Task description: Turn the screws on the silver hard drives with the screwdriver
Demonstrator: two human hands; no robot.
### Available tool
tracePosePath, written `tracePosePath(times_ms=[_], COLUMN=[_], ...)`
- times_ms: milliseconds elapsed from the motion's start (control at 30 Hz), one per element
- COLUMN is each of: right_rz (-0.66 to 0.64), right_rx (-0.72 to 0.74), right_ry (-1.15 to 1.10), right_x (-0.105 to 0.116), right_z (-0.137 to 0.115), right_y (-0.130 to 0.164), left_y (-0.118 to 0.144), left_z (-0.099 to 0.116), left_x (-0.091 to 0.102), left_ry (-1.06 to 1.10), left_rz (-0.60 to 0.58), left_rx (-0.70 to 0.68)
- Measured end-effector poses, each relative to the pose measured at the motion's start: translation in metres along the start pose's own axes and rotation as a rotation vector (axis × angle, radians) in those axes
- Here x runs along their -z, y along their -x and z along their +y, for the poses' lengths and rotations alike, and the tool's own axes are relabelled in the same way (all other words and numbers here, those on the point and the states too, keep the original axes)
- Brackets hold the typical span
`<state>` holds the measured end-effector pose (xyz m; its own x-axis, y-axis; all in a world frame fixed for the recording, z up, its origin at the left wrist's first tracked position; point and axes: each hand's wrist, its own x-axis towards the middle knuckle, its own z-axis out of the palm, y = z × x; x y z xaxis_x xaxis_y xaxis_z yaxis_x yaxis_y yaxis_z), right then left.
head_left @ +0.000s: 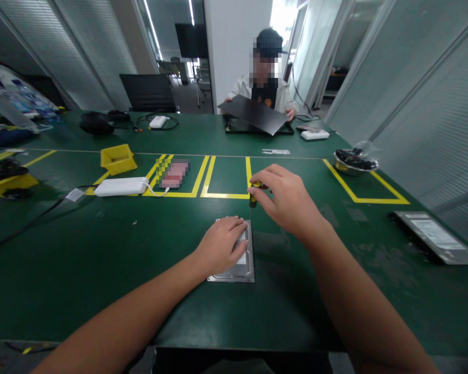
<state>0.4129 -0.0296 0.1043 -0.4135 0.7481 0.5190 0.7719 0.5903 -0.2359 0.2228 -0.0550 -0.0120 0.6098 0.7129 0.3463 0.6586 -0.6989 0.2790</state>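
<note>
Pressing our left hand [222, 244] flat on the hard drive [239, 259] near the table's [101, 270] front edge, we pinch the yellow screwdriver [253, 193] upright in our right hand [286, 200] fingertips at its far right corner; a tilted tip could slip and strip the screw

Green table [101, 259] bears hard drive [246, 259], yellow tray [118, 158].

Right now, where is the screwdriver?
In the right hand, the screwdriver stands upright at the far right corner of the metal drive under the left hand.
</note>
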Motion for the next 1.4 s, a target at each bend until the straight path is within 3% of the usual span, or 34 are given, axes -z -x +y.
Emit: tracePosePath(times_ms=[567, 967, 1400], right_rz=[0.088, 0.042, -0.028], right_rx=[0.042, 0.062, 0.031], right_ry=[-0.070, -0.091, 0.035], right_x=[-0.001, 0.000, 0.004], right_z=[0.003, 0.004, -0.007], right_y=[-0.002, 0.000, 0.002], left_y=[0.001, 0.000, 0.000], left_z=[0.000, 0.000, -0.001], left_x=[-0.001, 0.001, -0.001], left_ry=[-0.005, -0.015, -0.008], left_rz=[0.006, -0.016, -0.001], left_rx=[-0.001, -0.001, -0.001])
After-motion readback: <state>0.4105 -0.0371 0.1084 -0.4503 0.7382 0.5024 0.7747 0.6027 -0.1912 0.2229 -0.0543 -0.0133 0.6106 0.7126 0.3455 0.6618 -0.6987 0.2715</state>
